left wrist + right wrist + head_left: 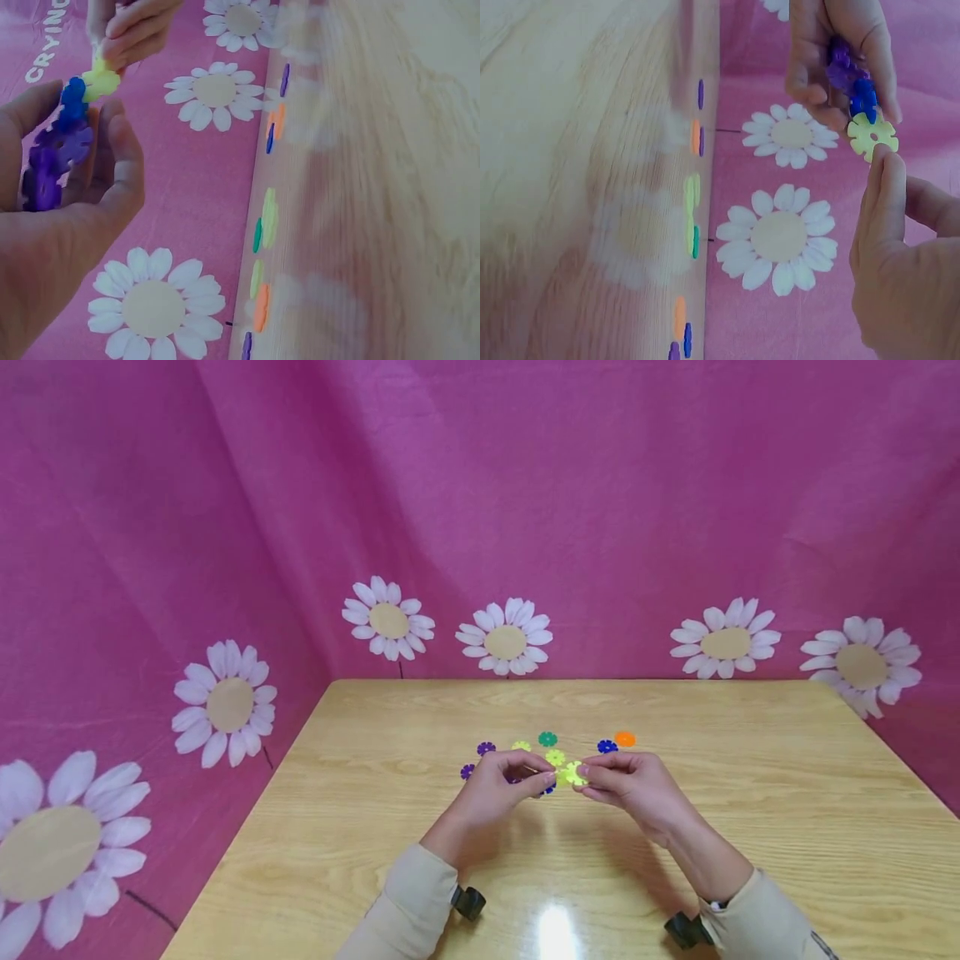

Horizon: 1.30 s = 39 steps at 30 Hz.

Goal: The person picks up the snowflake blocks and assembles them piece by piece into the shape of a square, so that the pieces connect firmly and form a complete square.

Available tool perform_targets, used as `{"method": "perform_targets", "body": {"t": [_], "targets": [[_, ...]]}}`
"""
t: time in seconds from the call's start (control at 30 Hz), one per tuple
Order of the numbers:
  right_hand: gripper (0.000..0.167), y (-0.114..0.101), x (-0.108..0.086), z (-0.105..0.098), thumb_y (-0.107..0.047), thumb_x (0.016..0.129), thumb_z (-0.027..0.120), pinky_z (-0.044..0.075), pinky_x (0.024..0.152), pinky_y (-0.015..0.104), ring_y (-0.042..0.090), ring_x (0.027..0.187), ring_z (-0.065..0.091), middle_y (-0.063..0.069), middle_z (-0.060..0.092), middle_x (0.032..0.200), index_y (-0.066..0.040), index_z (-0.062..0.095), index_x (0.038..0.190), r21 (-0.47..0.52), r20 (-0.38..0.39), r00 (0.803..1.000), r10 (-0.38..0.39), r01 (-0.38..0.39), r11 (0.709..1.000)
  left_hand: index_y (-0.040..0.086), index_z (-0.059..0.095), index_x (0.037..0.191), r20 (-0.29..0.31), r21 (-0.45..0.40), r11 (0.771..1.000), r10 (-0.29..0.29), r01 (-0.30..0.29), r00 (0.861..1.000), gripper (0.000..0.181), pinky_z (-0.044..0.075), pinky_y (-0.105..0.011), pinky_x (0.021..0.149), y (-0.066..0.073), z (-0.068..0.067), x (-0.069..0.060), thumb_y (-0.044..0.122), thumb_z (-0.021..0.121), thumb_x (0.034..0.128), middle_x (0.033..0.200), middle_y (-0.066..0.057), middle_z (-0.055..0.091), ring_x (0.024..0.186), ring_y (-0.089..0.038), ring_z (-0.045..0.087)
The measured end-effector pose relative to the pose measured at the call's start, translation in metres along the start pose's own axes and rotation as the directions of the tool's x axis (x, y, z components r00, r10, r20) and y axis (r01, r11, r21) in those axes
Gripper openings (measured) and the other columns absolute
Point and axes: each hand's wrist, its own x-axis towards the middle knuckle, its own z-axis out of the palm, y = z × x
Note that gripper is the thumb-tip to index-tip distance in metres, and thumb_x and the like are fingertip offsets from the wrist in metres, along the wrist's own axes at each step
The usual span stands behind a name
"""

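Just above the table, my left hand [491, 789] grips a short chain of notched flower-shaped plastic discs. In the left wrist view, purple discs [64, 142] lie in its curled fingers, and a blue disc [73, 105] follows them. At the chain's far end is a yellow disc [871, 135], slotted against the blue disc [864, 97]. My right hand [637, 789] pinches that yellow disc [574, 772] at its outer edge. Both hands face each other, fingertips close together. How deep the slots sit cannot be seen.
Loose discs lie on the wooden table [337, 827] beyond the hands: a green disc [547, 739], an orange disc [625, 739], a blue disc [607, 747], a purple disc [486, 748] and yellow ones [554, 757]. A pink flowered cloth [600, 510] hangs behind the table.
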Motion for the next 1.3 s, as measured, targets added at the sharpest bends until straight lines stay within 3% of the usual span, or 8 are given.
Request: {"method": "perform_targets", "body": {"t": [0.27, 0.5, 0.73, 0.97, 1.13, 1.3], "targets": [[0.037, 0.005, 0.003, -0.009, -0.006, 0.097, 0.062, 0.058, 0.084, 0.026, 0.013, 0.089, 0.074, 0.005, 0.073, 0.101, 0.016, 0.057, 0.127, -0.047, 0.033, 0.999, 0.036, -0.035, 0.998, 0.018, 0.072, 0.118, 0.065, -0.006, 0.993, -0.116, 0.117, 0.991, 0.038, 0.050, -0.039, 0.103, 0.001, -0.003, -0.003, 0.047, 0.054, 0.1005, 0.120, 0.003, 0.071, 0.115, -0.014, 0.063], [0.040, 0.003, 0.003, -0.010, -0.012, 0.097, 0.065, 0.058, 0.086, 0.028, 0.014, 0.092, 0.074, 0.003, 0.073, 0.104, 0.014, 0.059, 0.126, -0.085, 0.183, 0.982, 0.048, -0.033, 0.996, 0.005, 0.070, 0.116, 0.117, -0.062, 0.979, -0.186, 0.194, 0.975, 0.041, 0.052, -0.048, 0.101, -0.001, -0.003, -0.002, 0.039, 0.052, 0.1033, 0.120, -0.008, 0.070, 0.117, -0.024, 0.064], [0.046, 0.004, 0.002, -0.006, -0.013, 0.095, 0.068, 0.057, 0.089, 0.036, 0.016, 0.093, 0.074, 0.009, 0.074, 0.111, 0.015, 0.057, 0.129, -0.113, 0.250, 0.968, 0.034, -0.006, 0.994, 0.004, 0.074, 0.109, 0.113, -0.020, 0.978, -0.204, 0.208, 0.972, 0.042, 0.052, -0.047, 0.100, -0.001, 0.006, 0.001, 0.041, 0.057, 0.1004, 0.116, -0.007, 0.071, 0.113, -0.020, 0.064], [0.047, 0.009, 0.002, -0.003, -0.011, 0.093, 0.070, 0.057, 0.089, 0.038, 0.018, 0.093, 0.074, 0.011, 0.075, 0.109, 0.014, 0.055, 0.129, -0.100, 0.259, 0.964, 0.053, -0.028, 0.995, 0.005, 0.075, 0.114, 0.114, -0.006, 0.984, -0.176, 0.178, 0.978, 0.037, 0.050, -0.041, 0.095, 0.000, 0.012, 0.001, 0.036, 0.060, 0.0994, 0.121, -0.006, 0.071, 0.105, -0.012, 0.060], [0.047, 0.010, 0.000, -0.001, -0.013, 0.093, 0.070, 0.056, 0.090, 0.040, 0.022, 0.095, 0.074, 0.017, 0.073, 0.112, 0.015, 0.055, 0.129, -0.100, 0.259, 0.965, 0.045, -0.019, 0.995, 0.008, 0.075, 0.116, 0.113, -0.006, 0.987, -0.158, 0.160, 0.981, 0.035, 0.042, -0.048, 0.108, -0.003, 0.013, 0.001, 0.036, 0.060, 0.0993, 0.122, -0.006, 0.071, 0.120, -0.019, 0.060], [0.044, 0.010, -0.003, 0.006, -0.011, 0.094, 0.069, 0.057, 0.089, 0.040, 0.021, 0.092, 0.075, 0.020, 0.073, 0.111, 0.016, 0.056, 0.126, -0.090, 0.238, 0.971, 0.030, -0.009, 0.996, 0.009, 0.075, 0.115, 0.118, -0.029, 0.981, -0.186, 0.191, 0.975, 0.035, 0.038, -0.055, 0.112, -0.004, 0.013, -0.003, 0.037, 0.061, 0.0986, 0.126, -0.005, 0.070, 0.127, -0.025, 0.058]]}}
